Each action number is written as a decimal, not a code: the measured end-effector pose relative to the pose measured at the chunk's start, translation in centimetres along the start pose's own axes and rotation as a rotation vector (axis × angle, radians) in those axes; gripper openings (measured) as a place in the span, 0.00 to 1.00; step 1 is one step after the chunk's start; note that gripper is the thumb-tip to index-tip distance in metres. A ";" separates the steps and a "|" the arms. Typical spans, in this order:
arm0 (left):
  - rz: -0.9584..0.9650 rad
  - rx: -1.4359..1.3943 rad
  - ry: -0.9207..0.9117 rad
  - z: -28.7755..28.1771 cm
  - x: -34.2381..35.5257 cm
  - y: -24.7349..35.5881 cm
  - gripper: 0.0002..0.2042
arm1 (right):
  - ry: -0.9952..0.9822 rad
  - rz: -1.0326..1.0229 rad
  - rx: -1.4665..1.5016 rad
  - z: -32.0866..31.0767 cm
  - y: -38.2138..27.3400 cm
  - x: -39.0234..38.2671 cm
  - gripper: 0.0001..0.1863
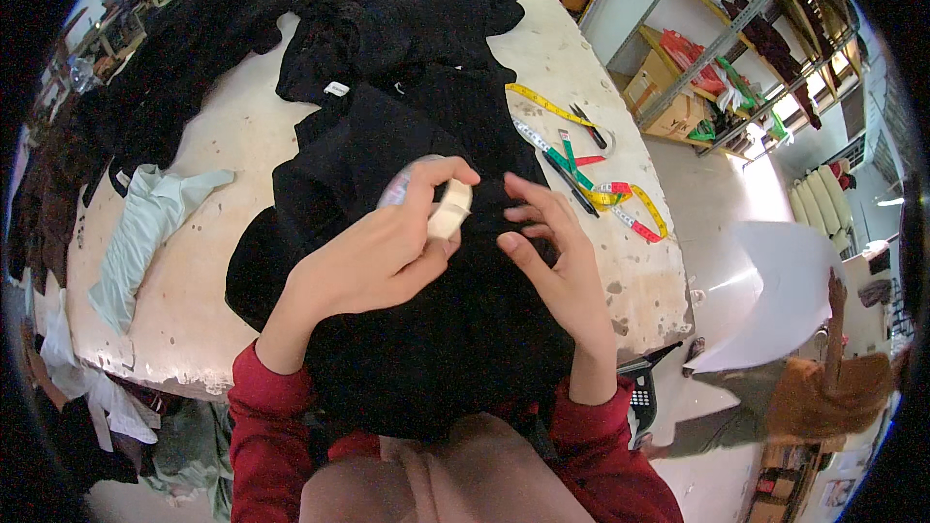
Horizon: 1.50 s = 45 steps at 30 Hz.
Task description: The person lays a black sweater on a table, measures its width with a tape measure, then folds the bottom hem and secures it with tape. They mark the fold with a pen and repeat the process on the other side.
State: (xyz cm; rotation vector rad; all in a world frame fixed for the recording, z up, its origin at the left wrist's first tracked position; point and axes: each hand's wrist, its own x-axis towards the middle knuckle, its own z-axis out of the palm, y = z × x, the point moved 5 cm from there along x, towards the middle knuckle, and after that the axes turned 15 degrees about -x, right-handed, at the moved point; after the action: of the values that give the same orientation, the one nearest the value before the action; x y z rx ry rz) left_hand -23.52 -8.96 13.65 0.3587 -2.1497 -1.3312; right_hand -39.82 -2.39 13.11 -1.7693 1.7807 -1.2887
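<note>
My left hand [383,247] is closed around a cream roll of tape [451,209], its fingers wrapped over the edge. A pale, shiny round side of the roll shows behind the fingers. My right hand [557,257] hovers just to the right of the roll, fingers curved and apart, with nothing visible in them. Both hands are above a black garment [436,329] spread along the table toward me. Beyond it, another black garment [387,29] lies bunched, and a small white label [336,89] shows where the dark cloths meet.
On the pale table [232,232], a coiled tape measure [635,208], a dark pen [572,184] and small scissors [591,128] lie to the right. A mint cloth [155,237] and dark garments [184,68] lie left. Shelving [736,39] and a person holding a white sheet [765,291] are at right.
</note>
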 end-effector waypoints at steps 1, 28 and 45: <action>0.040 -0.021 0.034 0.0 -0.2 0.1 0.27 | 0.012 -0.082 0.024 0.4 -0.8 0.4 0.14; 0.439 0.468 0.143 4.5 -1.0 3.5 0.10 | 0.530 0.212 0.068 -5.1 4.9 -0.2 0.13; -0.185 -0.101 -0.038 2.8 0.7 -0.7 0.17 | 0.065 0.288 0.173 -1.0 2.9 -6.1 0.56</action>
State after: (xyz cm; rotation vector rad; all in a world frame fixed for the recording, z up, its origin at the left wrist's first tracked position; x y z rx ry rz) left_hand -25.80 -7.64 12.32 0.5053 -2.1116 -1.5550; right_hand -41.30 3.09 9.21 -1.3380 1.8171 -1.3447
